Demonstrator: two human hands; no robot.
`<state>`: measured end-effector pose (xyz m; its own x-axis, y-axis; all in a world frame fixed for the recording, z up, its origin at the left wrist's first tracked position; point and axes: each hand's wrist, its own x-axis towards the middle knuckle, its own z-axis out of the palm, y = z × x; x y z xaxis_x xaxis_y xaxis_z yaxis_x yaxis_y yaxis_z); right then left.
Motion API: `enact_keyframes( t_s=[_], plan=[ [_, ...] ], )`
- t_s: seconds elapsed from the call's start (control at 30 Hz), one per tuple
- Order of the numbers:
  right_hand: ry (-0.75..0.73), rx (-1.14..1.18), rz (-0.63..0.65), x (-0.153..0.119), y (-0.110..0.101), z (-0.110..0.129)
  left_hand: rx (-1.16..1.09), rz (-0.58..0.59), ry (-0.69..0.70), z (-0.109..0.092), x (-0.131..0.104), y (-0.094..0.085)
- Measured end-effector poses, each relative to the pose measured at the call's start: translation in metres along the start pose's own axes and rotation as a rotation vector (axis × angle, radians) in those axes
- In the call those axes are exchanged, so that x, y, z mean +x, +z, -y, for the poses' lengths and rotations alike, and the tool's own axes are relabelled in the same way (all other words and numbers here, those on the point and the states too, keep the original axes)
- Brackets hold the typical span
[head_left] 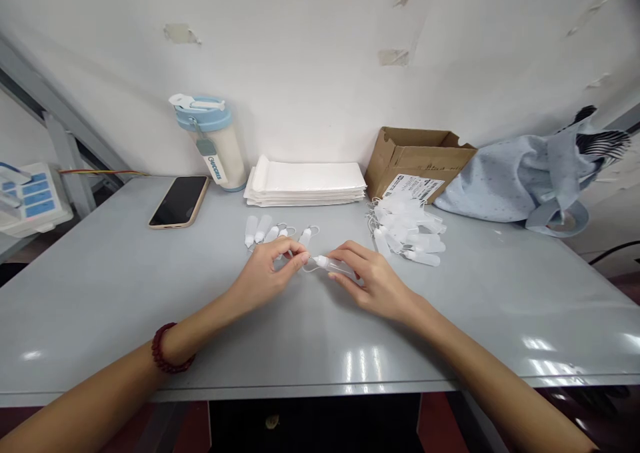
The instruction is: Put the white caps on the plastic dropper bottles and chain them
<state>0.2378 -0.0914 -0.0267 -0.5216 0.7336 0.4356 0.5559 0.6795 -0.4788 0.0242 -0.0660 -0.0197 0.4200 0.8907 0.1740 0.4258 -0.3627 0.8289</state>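
A small translucent plastic bottle with a white neck is held low over the grey table, its narrow end pointing left. The fingers and thumb of my right hand are closed around its body. My left hand pinches at its thin tip; a fine pale loop hangs just below the fingertips. What exactly lies between those fingertips is too small to make out. Behind my left hand lies a row of several similar small bottles with thin loops. A pile of the same bottles lies beyond my right hand.
Along the wall are a phone, a blue-lidded tumbler, a stack of white envelopes, an open cardboard box and a light blue cloth bag. The grey table ends at a front edge below my forearms.
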Motion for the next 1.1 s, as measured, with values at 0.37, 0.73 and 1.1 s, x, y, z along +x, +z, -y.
enact_keyframes(
  t_s=[0.37, 0.73, 1.1],
  plan=[
    [0.107, 0.003, 0.032, 0.0014, 0.0003, 0.0027, -0.050, -0.062, -0.022, -0.0019, 0.0012, -0.0030],
    [0.168, 0.016, 0.038, 0.0025, -0.0020, 0.0032, -0.126, -0.110, -0.068, -0.0001, 0.0023, -0.0071],
    [0.177, -0.009, 0.037, 0.0018, -0.0003, 0.0012, -0.109, -0.067, -0.088, 0.0011, 0.0045, -0.0069]
  ],
)
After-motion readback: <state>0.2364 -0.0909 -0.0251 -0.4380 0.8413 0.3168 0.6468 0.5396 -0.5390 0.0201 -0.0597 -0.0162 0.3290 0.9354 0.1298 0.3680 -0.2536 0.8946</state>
